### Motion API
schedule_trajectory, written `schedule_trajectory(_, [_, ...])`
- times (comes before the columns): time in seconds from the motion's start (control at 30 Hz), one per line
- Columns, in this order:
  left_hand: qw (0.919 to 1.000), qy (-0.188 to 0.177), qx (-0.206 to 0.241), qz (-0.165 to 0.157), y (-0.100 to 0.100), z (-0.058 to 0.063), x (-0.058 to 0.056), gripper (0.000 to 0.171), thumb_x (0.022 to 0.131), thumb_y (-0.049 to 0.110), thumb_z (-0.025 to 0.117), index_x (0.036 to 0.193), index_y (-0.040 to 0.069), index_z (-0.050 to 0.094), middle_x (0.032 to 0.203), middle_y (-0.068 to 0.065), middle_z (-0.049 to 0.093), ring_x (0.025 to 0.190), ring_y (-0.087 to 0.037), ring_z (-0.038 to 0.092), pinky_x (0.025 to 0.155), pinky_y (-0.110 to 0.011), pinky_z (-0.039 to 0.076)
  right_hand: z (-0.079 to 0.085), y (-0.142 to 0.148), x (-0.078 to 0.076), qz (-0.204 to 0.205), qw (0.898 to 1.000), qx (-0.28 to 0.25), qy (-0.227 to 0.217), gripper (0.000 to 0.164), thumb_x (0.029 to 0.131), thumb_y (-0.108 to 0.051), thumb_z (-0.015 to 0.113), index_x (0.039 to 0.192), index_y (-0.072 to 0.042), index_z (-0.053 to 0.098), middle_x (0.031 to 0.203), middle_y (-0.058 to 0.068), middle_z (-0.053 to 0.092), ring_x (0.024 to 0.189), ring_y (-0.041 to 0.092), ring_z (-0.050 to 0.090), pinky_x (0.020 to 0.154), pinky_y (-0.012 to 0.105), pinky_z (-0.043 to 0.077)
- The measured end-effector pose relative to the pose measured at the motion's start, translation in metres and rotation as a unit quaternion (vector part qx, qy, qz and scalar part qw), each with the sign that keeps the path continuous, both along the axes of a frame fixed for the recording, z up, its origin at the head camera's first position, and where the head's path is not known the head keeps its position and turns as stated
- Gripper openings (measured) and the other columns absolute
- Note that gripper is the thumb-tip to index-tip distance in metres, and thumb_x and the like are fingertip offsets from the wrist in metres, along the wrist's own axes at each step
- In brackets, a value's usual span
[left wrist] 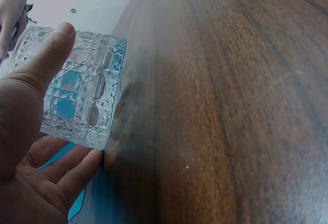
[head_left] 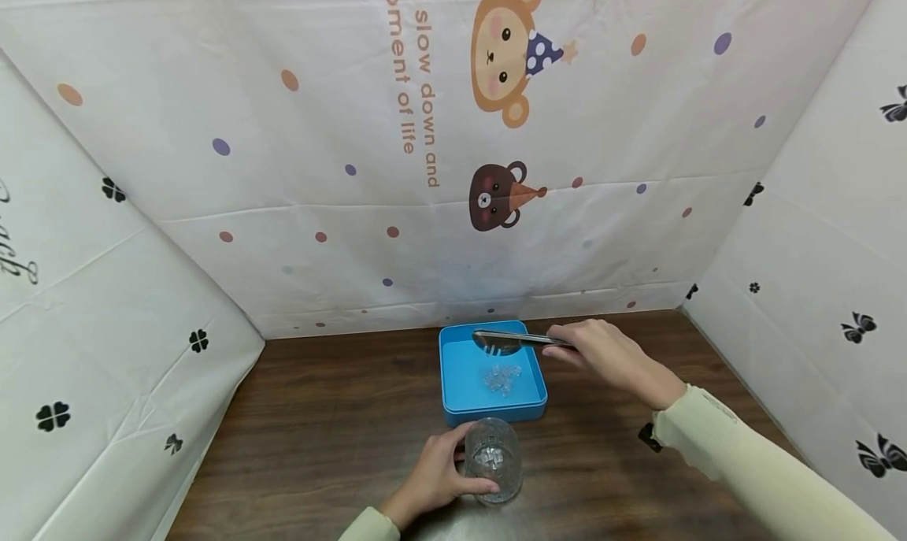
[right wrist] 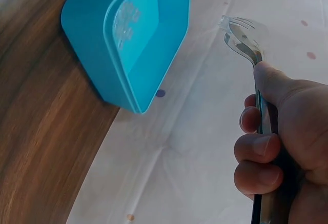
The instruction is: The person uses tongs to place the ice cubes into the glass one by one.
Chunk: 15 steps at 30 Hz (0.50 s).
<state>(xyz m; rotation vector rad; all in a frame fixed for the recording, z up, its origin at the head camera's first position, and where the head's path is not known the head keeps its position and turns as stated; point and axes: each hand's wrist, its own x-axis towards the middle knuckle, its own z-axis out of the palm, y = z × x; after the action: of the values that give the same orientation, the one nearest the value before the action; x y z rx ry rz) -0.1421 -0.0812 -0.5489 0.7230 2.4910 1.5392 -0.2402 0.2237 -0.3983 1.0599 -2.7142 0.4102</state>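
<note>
My left hand holds a clear, patterned glass, thumb on the near side and fingers behind. The left wrist view shows the glass with its base right at the table, and clear pieces show inside it in the head view. My right hand grips metal serving tongs by the handle, above the blue box. One tong end is a fork, the other a spoon. A clear piece sits at the tips in the right wrist view. Several clear ice-like pieces lie in the box.
The shallow square box stands on the dark wooden table, near the back wall of printed white cloth. White cloth sides close off the left and right. The glass stands just in front of the box.
</note>
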Motion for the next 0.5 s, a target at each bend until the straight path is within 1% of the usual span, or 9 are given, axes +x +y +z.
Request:
schedule_trajectory(0.13, [1.0, 0.003, -0.002, 0.002, 0.001, 0.001, 0.001, 0.08, 0.075, 0.042, 0.093, 0.141, 0.013, 0.058, 0.125, -0.005, 0.069, 0.11, -0.017, 0.068, 0.082, -0.02, 0.058, 0.001, 0.001, 0.012, 0.015, 1.0, -0.008, 0.008, 0.024, 0.1, -0.027, 0.07, 0.08, -0.024, 0.056, 0.062, -0.018, 0.037, 0.051, -0.002, 0.034, 0.049, 0.02, 0.031])
schedule_trajectory(0.23, [1.0, 0.006, -0.003, 0.002, 0.001, 0.001, 0.001, 0.081, 0.074, 0.042, 0.093, 0.141, 0.013, 0.058, 0.125, -0.004, 0.069, 0.11, -0.016, 0.068, 0.082, -0.02, 0.058, 0.002, 0.001, 0.021, 0.024, 1.0, -0.008, 0.009, 0.021, 0.1, -0.028, 0.07, 0.083, -0.024, 0.059, 0.064, -0.02, 0.04, 0.052, -0.003, 0.037, 0.049, 0.019, 0.034])
schedule_trajectory(0.37, [0.9999, 0.014, -0.004, 0.002, 0.001, -0.001, 0.001, 0.081, 0.074, 0.043, 0.093, 0.141, 0.013, 0.059, 0.124, -0.005, 0.069, 0.109, -0.016, 0.068, 0.082, -0.02, 0.058, 0.002, 0.001, 0.03, 0.039, 0.999, -0.009, 0.014, 0.018, 0.099, -0.026, 0.072, 0.085, -0.023, 0.06, 0.066, -0.019, 0.043, 0.054, -0.004, 0.037, 0.049, 0.018, 0.034])
schedule_trajectory(0.5, [0.9997, 0.022, -0.007, 0.003, 0.001, -0.002, 0.0, 0.081, 0.074, 0.043, 0.093, 0.141, 0.012, 0.059, 0.123, -0.005, 0.07, 0.108, -0.015, 0.069, 0.082, -0.02, 0.058, 0.001, 0.0, 0.039, 0.06, 0.998, -0.019, 0.03, 0.017, 0.097, -0.021, 0.074, 0.086, -0.022, 0.06, 0.069, -0.018, 0.048, 0.056, -0.005, 0.038, 0.05, 0.017, 0.034])
